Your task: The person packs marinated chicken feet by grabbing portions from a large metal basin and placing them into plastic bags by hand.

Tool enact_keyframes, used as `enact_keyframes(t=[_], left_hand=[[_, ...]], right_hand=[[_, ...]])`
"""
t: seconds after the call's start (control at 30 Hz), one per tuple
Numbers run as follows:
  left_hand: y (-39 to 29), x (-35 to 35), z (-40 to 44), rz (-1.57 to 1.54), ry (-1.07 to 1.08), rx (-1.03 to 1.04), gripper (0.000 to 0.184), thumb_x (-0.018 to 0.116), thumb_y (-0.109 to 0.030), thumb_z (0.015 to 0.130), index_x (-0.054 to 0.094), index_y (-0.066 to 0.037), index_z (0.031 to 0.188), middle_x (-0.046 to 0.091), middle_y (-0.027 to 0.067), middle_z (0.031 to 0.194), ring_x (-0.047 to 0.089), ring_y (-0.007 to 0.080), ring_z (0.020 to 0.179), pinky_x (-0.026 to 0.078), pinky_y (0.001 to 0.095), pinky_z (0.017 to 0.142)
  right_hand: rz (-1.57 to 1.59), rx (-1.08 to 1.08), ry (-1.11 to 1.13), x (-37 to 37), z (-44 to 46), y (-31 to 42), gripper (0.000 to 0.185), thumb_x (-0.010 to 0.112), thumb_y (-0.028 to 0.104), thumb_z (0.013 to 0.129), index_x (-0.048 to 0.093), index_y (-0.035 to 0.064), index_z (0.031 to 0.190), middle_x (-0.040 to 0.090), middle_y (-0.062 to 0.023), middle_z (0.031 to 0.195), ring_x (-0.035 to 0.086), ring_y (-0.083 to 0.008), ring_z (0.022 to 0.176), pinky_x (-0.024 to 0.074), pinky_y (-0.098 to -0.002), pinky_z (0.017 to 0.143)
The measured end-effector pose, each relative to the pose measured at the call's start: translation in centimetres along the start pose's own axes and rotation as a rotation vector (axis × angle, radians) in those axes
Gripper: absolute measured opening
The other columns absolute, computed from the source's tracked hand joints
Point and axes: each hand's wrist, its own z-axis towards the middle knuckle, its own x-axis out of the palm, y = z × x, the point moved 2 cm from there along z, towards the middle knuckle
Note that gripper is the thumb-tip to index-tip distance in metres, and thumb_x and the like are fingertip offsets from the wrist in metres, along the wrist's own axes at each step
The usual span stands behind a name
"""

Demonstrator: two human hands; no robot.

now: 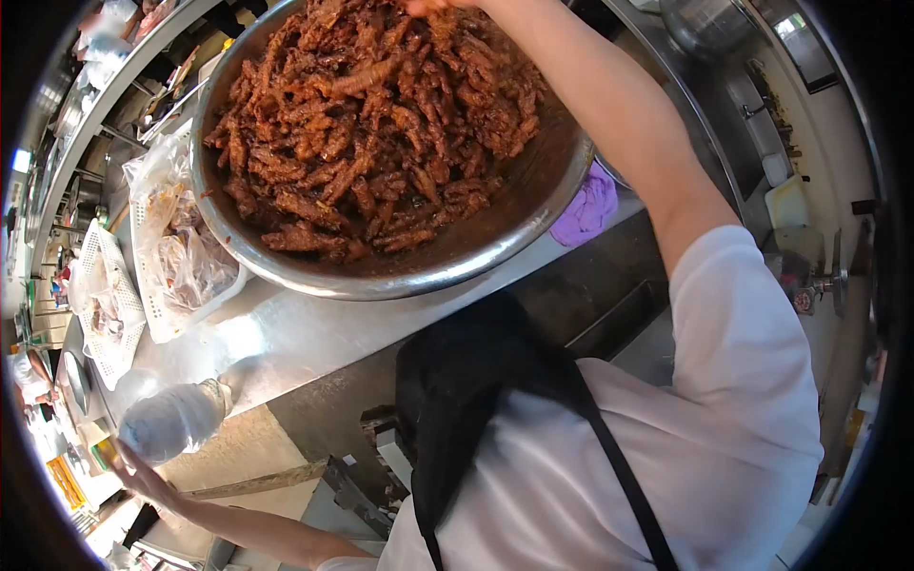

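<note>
A large metal bowl (447, 278) holds a heap of dark reddish-brown, sauced pieces that look like chicken feet (362, 143). At the top edge of the view, my right hand (434, 5) is at the far part of the heap. Most of it is cut off, so its grip is hidden. My left hand (143, 479) is at the lower left, fingers stretched out beside a cloudy, plastic-wrapped bundle (174, 421) on the metal counter. Fingertips and bundle are very close; whether they touch is unclear.
Left of the bowl stand a white basket with plastic bags (181, 252) and a narrower white basket (107, 305). A purple cloth (587, 206) lies by the bowl's right rim. A metal shelf rail runs along the upper left. Another metal bowl (706, 27) is at the upper right.
</note>
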Motion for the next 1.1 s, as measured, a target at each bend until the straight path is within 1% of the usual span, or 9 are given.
enact_keyframes(t=[0.07, 0.1, 0.17, 0.23, 0.33, 0.57, 0.8, 1.0, 1.1], left_hand=[[-2.9, 0.5, -1.0, 0.185, 0.155, 0.232, 0.049, 0.055, -0.045, 0.093, 0.06, -0.008, 0.126, 0.062, 0.0122, 0.122, 0.062, 0.0198, 0.104, 0.05, 0.0356, 0.086], [-1.5, 0.6, -0.5, 0.155, 0.164, 0.207, 0.049, 0.054, -0.046, 0.093, 0.061, -0.008, 0.125, 0.064, 0.0121, 0.119, 0.063, 0.0202, 0.101, 0.05, 0.0351, 0.085], [2.2, 0.9, 0.9, 0.099, 0.191, 0.159, 0.05, 0.053, -0.048, 0.093, 0.063, -0.009, 0.122, 0.067, 0.0119, 0.113, 0.065, 0.0211, 0.096, 0.05, 0.0342, 0.082], [3.0, 0.1, 2.7, 0.273, 0.213, 0.108, 0.044, 0.051, -0.043, 0.094, 0.066, -0.007, 0.116, 0.068, 0.0126, 0.108, 0.066, 0.0244, 0.094, 0.05, 0.0342, 0.079], [5.4, -1.2, 6.8, 0.419, -0.038, 0.177, 0.034, 0.048, -0.036, 0.097, 0.066, -0.01, 0.11, 0.07, 0.0097, 0.099, 0.067, 0.026, 0.086, 0.051, 0.037, 0.075], [-7.0, -13.5, 3.0, 0.008, -0.553, 0.09, 0.039, 0.046, -0.035, 0.097, 0.059, -0.006, 0.119, 0.061, 0.0104, 0.116, 0.059, 0.0252, 0.103, 0.045, 0.0369, 0.088], [-9.8, -1.4, -8.9, -0.585, 0.137, -0.473, 0.047, 0.044, -0.036, 0.099, 0.054, 0.0, 0.126, 0.051, 0.0124, 0.132, 0.048, 0.0235, 0.12, 0.037, 0.0365, 0.101], [-6.9, 17.9, -22.0, -0.885, 0.57, -0.797, 0.053, 0.05, -0.031, 0.097, 0.044, 0.004, 0.135, 0.049, 0.0162, 0.134, 0.045, 0.0231, 0.125, 0.034, 0.0328, 0.106], [-11.0, 22.1, -22.9, -0.649, 0.828, -0.581, 0.051, 0.049, -0.048, 0.096, 0.059, 0.002, 0.094, 0.053, 0.0037, 0.084, 0.048, 0.0149, 0.079, 0.042, 0.0294, 0.074]], right_hand=[[-0.419, -0.031, -0.059, 0.3, -4.6, -2.9, 0.064, 0.053, 0.056, 0.088, 0.038, 0.0125, 0.133, 0.036, -0.0135, 0.137, 0.052, -0.0348, 0.109, 0.057, -0.0527, 0.066], [-0.657, -0.263, -0.001, 1.2, -8.1, -5.2, 0.035, 0.046, 0.025, 0.097, 0.053, -0.0037, 0.115, 0.059, -0.014, 0.085, 0.065, -0.0257, 0.083, 0.0571, -0.044, 0.061], [-0.919, -0.036, 0.211, 2.2, -13.9, -9.2, 0.022, 0.051, 0.013, 0.088, 0.064, 0.0025, 0.101, 0.066, -0.008, 0.079, 0.061, -0.012, 0.067, 0.0491, -0.0278, 0.048], [-1.031, -0.179, 0.74, -0.9, -13.6, -16.5, 0.024, 0.049, 0.005, 0.078, 0.069, 0.0028, 0.092, 0.069, -0.0075, 0.084, 0.064, -0.0186, 0.078, 0.0521, -0.0305, 0.069], [-1.562, 0.142, 0.654, -0.3, -13.2, -21.7, 0.05, 0.067, 0.015, 0.08, 0.056, 0.0012, 0.127, 0.055, -0.0197, 0.13, 0.053, -0.0311, 0.121, 0.0435, -0.0399, 0.098], [-1.785, 0.485, 0.96, 2.1, -15.0, -21.7, 0.077, 0.069, 0.043, 0.08, 0.04, 0.0078, 0.142, 0.031, -0.013, 0.151, 0.034, -0.0313, 0.136, 0.0327, -0.0426, 0.109], [-0.961, 0.403, 0.45, -4.6, -12.1, -22.5, 0.059, 0.066, 0.012, 0.083, 0.042, -0.004, 0.135, 0.065, -0.0144, 0.088, 0.065, -0.02, 0.071, 0.0561, -0.0347, 0.056], [-0.993, 0.371, 0.469, -4.3, -13.3, -21.5, 0.034, 0.067, 0.018, 0.083, 0.057, -0.0018, 0.108, 0.065, -0.0127, 0.074, 0.065, -0.0214, 0.065, 0.0566, -0.0384, 0.066], [-1.427, 0.046, 0.793, -3.9, -11.8, -25.5, 0.051, 0.067, 0.021, 0.08, 0.053, 0.0021, 0.126, 0.068, -0.016, 0.096, 0.066, -0.0283, 0.089, 0.0531, -0.0404, 0.081]])
